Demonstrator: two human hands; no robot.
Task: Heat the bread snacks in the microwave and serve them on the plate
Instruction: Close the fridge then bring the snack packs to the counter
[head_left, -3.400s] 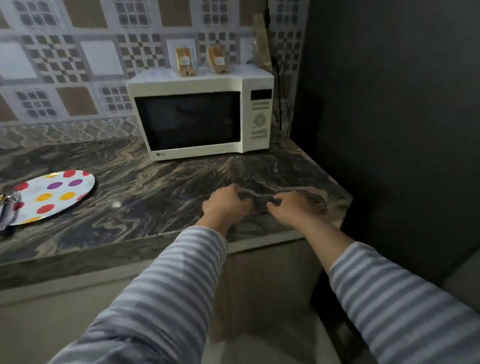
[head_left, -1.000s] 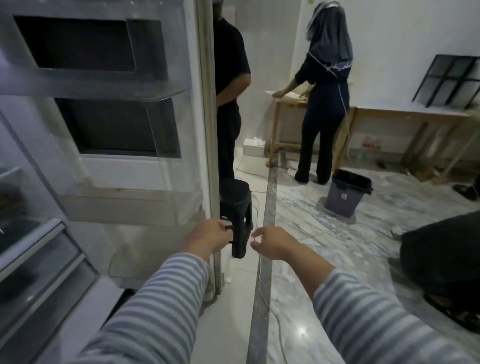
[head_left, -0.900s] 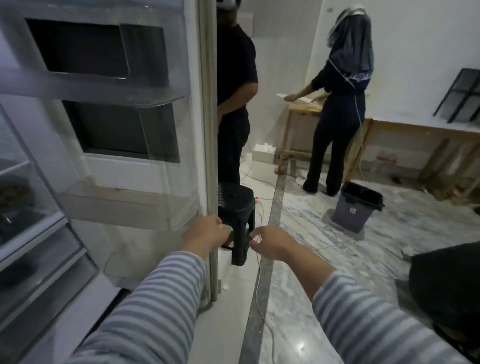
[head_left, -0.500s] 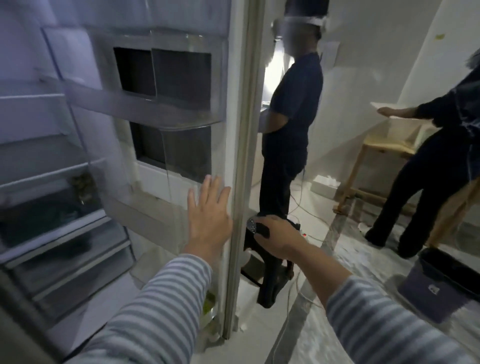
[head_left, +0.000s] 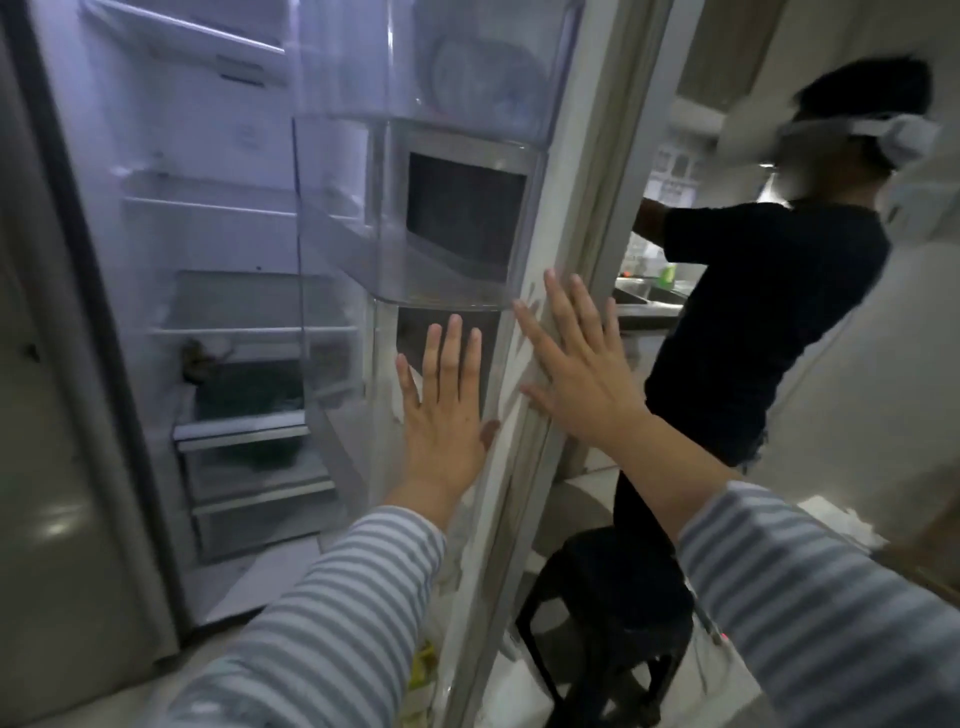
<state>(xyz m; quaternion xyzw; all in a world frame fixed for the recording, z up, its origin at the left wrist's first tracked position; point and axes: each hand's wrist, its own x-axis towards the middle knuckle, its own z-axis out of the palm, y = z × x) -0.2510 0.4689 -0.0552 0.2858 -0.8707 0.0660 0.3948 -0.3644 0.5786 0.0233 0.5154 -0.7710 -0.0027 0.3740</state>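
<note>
The microwave, the plate and the bread snacks are out of view. I face an open fridge (head_left: 208, 291) with its door (head_left: 524, 415) swung out edge-on before me. My left hand (head_left: 444, 400) lies flat with fingers spread on the inner face of the door, below a clear door bin (head_left: 415, 208). My right hand (head_left: 576, 364) is spread flat against the door's edge and holds nothing.
A black plastic stool (head_left: 608, 613) stands on the floor just right of the door. A person in a dark shirt (head_left: 753, 332) stands close behind it, facing a counter with a sink (head_left: 644, 301). The fridge shelves hold a dark item low down.
I turned from the microwave counter to the fridge. In the last half second my right hand left the stool and opened flat on the door's edge; my left hand stays on the door.
</note>
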